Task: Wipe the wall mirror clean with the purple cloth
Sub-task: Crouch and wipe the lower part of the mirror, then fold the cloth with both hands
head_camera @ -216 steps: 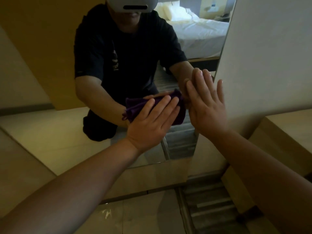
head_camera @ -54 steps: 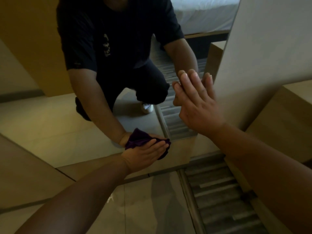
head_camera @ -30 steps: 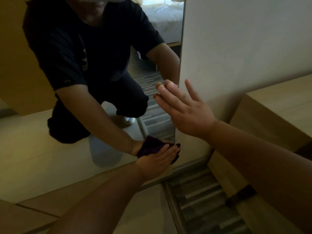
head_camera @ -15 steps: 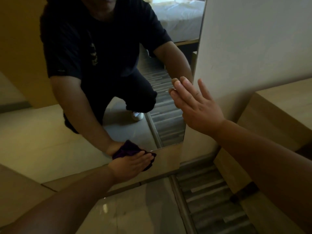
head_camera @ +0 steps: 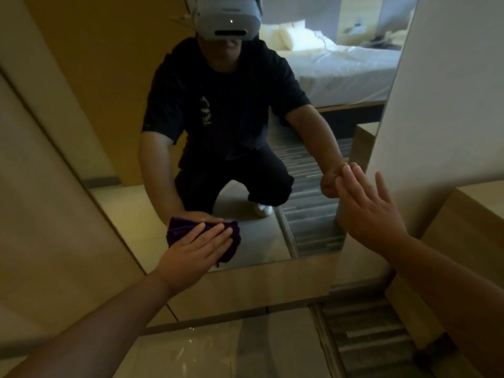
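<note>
The wall mirror (head_camera: 261, 241) fills the middle of the head view and reflects a crouching person with a headset. The purple cloth (head_camera: 178, 231) lies bunched against the glass low down, a little above the bottom edge and left of centre. My left hand (head_camera: 195, 251) presses flat on the cloth, fingers stretched over it. My right hand (head_camera: 366, 210) is open with fingers apart, palm resting at the mirror's right edge where it meets the wall, and holds nothing.
A white wall (head_camera: 436, 91) runs along the mirror's right side, with a low wooden cabinet (head_camera: 471, 222) below it. A wooden panel (head_camera: 41, 214) borders the left. Under the mirror is a wooden base strip (head_camera: 259, 287), then glossy tile (head_camera: 207, 350) and striped carpet (head_camera: 368, 339).
My left hand has slid the cloth leftward along the lower glass, away from the bottom right corner, and slightly up. My right hand stays at the right edge. The view has tilted upward.
</note>
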Demonstrator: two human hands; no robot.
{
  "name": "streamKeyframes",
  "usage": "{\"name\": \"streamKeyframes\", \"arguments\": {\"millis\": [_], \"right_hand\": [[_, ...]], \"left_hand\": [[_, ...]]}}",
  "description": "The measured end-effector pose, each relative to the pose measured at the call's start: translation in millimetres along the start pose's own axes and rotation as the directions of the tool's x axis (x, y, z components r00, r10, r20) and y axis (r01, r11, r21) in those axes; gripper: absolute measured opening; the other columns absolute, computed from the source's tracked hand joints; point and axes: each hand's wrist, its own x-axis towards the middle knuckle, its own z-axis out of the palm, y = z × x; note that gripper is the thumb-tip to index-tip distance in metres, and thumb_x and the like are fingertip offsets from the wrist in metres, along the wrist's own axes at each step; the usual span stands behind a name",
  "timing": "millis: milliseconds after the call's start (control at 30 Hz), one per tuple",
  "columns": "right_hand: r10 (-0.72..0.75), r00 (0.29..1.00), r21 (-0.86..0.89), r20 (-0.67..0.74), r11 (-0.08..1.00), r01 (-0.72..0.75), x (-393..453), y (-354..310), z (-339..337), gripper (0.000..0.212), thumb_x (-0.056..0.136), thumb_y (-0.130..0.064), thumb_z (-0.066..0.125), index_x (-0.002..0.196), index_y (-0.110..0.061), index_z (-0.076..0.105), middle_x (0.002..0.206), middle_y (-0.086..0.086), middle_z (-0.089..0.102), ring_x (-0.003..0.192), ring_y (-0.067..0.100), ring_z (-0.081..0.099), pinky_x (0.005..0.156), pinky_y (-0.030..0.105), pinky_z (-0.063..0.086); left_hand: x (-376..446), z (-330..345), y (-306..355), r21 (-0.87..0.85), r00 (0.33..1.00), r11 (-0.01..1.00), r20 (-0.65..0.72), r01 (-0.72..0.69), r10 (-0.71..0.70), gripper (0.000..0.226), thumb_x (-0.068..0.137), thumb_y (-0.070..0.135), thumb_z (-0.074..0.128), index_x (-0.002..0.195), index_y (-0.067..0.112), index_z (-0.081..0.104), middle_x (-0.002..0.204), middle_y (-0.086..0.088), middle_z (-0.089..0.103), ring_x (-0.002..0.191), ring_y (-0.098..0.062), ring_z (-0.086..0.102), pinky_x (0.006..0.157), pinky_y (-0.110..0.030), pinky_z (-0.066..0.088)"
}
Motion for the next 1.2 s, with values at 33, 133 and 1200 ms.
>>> {"name": "streamKeyframes", "arguments": {"millis": [33, 133, 1200], "right_hand": [[0.028, 0.999, -0.001, 0.028, 1.000, -0.028, 0.4, -4.9, -2.3, 0.079, 0.086, -0.021, 0.056, 0.151, -0.005, 0.015, 0.163, 0.019, 0.004, 0.152, 0.038, 0.001, 0.120, 0.063, 0.006], [0.085, 0.994, -0.014, 0.075, 0.996, -0.085, 2.4, -20.6, -9.6, 0.080, 0.085, -0.023, 0.058, 0.151, -0.004, 0.015, 0.163, 0.022, 0.004, 0.152, 0.036, -0.003, 0.121, 0.059, -0.001], [-0.033, 0.989, 0.144, 0.142, 0.990, 0.012, 69.3, -88.7, -53.9, 0.079, 0.092, -0.029, 0.054, 0.157, -0.013, 0.011, 0.166, 0.013, 0.000, 0.153, 0.029, -0.004, 0.122, 0.056, 0.011]], "left_hand": [[2.3, -10.2, -5.7, -0.020, 0.997, 0.997, -0.029, 0.071, -0.072, 0.052, 0.100, 0.005, 0.025, 0.149, 0.008, 0.038, 0.156, -0.012, 0.036, 0.146, -0.031, 0.031, 0.119, -0.050, 0.021], [16.1, -37.0, -21.5, -0.058, 0.952, 0.960, -0.127, 0.273, -0.278, 0.047, 0.107, 0.009, 0.020, 0.143, 0.008, 0.049, 0.152, -0.013, 0.043, 0.143, -0.031, 0.036, 0.116, -0.052, 0.028], [-17.1, -30.7, 9.0, -0.505, 0.947, 0.803, 0.116, 0.317, -0.301, 0.057, 0.090, 0.025, 0.051, 0.145, 0.013, 0.047, 0.152, -0.004, 0.043, 0.143, -0.016, 0.035, 0.114, -0.041, 0.035]]}}
